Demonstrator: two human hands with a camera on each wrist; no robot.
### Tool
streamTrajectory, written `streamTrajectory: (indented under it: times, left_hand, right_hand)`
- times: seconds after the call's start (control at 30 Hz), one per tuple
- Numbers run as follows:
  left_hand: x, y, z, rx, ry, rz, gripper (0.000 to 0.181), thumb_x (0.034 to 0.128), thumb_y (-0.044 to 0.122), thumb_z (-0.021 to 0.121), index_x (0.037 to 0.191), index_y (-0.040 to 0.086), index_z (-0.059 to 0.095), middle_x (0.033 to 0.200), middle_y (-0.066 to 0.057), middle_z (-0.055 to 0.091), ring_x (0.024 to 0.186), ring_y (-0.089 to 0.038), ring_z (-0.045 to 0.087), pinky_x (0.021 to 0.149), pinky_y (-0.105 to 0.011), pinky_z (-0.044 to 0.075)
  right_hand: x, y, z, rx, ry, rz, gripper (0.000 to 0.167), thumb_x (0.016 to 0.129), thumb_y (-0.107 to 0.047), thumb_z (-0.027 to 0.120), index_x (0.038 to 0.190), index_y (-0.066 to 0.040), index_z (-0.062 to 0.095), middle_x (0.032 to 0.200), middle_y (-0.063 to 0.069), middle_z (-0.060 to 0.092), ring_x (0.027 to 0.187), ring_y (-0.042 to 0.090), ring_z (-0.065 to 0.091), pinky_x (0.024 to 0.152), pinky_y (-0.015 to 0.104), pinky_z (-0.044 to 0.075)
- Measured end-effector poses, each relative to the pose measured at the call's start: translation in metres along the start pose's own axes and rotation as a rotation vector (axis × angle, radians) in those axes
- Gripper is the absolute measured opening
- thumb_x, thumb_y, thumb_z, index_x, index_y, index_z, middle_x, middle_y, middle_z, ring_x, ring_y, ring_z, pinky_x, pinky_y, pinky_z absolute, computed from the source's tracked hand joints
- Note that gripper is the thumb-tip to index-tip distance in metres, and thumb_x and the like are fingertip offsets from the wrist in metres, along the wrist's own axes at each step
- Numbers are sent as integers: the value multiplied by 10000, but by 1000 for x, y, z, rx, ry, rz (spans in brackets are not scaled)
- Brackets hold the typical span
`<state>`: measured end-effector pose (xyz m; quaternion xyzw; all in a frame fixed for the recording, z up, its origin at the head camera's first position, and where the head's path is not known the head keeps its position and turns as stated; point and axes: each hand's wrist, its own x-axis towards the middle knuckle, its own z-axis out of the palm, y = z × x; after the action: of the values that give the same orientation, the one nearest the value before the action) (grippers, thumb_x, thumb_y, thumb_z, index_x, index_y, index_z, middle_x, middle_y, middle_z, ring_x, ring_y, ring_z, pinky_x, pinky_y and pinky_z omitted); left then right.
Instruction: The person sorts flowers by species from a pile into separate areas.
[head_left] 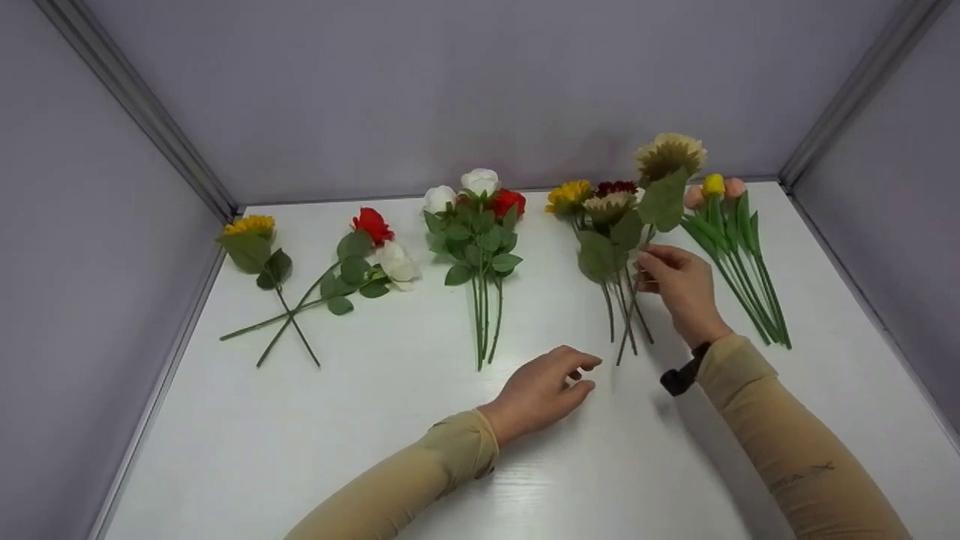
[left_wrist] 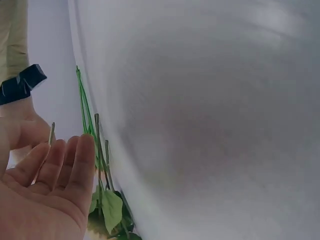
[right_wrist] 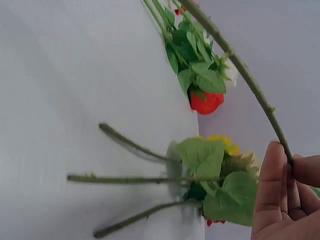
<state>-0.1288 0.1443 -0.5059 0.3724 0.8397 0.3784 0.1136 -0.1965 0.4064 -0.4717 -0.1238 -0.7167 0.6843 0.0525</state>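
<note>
My right hand [head_left: 684,291] pinches the stem of a cream sunflower [head_left: 670,159] between thumb and fingers. Its head is raised above the other flowers, and the thin stem [right_wrist: 250,82] crosses the right wrist view. Just left of it, on the white table, lies a bunch with a yellow sunflower [head_left: 570,196], another cream sunflower [head_left: 611,208] and a dark red flower [head_left: 615,187]. My left hand [head_left: 541,390] is over the table nearer to me, its fingers loosely bent and nothing in them. The left wrist view shows its palm side [left_wrist: 50,200].
Pink and yellow tulips [head_left: 731,232] lie at the right. White and red roses [head_left: 480,225] form a bunch in the middle. Farther left, a yellow sunflower [head_left: 251,238], a red rose [head_left: 371,225] and a white rose [head_left: 397,264] have crossed stems. Grey walls [head_left: 495,90] enclose the table.
</note>
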Motion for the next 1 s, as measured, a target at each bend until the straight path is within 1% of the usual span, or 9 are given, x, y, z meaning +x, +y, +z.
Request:
streamTrajectory:
  times: [0.07,0.13,0.23,0.33,0.5,0.7,0.73,0.8,1.0]
  left_hand:
    - [2,0,1,108,-13,30,353,1045,246,614,1391,175,624,1280,35,639,1153,-96,618,938,-212,498]
    - [3,1,2,201,-27,51,369,1043,259,614,1405,188,616,1302,28,632,1197,-118,598,973,-234,489]
    - [3,1,4,265,-41,70,373,1042,270,613,1407,195,616,1319,20,623,1231,-136,579,1000,-251,481]
    - [2,2,4,272,-49,81,366,1043,271,611,1400,189,622,1328,12,619,1236,-146,577,1003,-257,479]
    - [2,3,4,268,-67,77,356,1043,273,610,1387,186,633,1341,15,617,1252,-142,570,1022,-258,468]
    - [2,3,4,261,-89,53,347,1038,269,617,1372,180,648,1338,15,618,1252,-143,575,1021,-268,472]
    - [2,3,4,262,-94,51,346,1038,269,618,1370,179,650,1337,13,619,1251,-144,577,1020,-269,473]
    - [2,3,4,263,-99,48,344,1037,268,618,1367,176,653,1335,10,621,1246,-147,581,1018,-272,476]
    - [1,2,4,261,-106,40,340,1036,267,621,1361,178,659,1333,17,626,1243,-139,586,1016,-269,478]
  right_hand:
    - [6,1,-9,31,16,33,381,1008,-194,675,1307,32,606,1051,129,652,852,195,679,770,289,599]
    - [12,4,-15,34,24,62,368,1022,-157,645,1325,43,581,1046,128,651,845,188,677,772,286,599]
    - [19,11,-18,-12,29,95,388,1038,-139,609,1360,67,544,1074,151,640,855,179,673,775,277,596]
    - [25,21,-15,-113,14,107,412,1053,-153,577,1382,90,525,1146,216,616,894,190,671,782,274,593]
    - [29,27,-7,-323,-15,92,394,1056,-175,562,1351,87,581,1194,253,625,907,207,672,741,268,579]
    - [32,33,-2,-629,8,2,290,1011,-188,595,1160,30,715,1002,197,695,802,236,615,656,326,498]
    - [32,33,-2,-657,12,-8,282,1005,-192,598,1139,23,722,978,191,695,788,248,599,649,343,486]
    - [32,34,-1,-683,14,-14,295,1002,-201,599,1149,24,721,1000,188,691,807,263,590,664,365,485]
    - [33,36,-2,-673,-6,21,381,1011,-252,588,1258,23,681,1154,214,675,934,298,631,737,392,520]
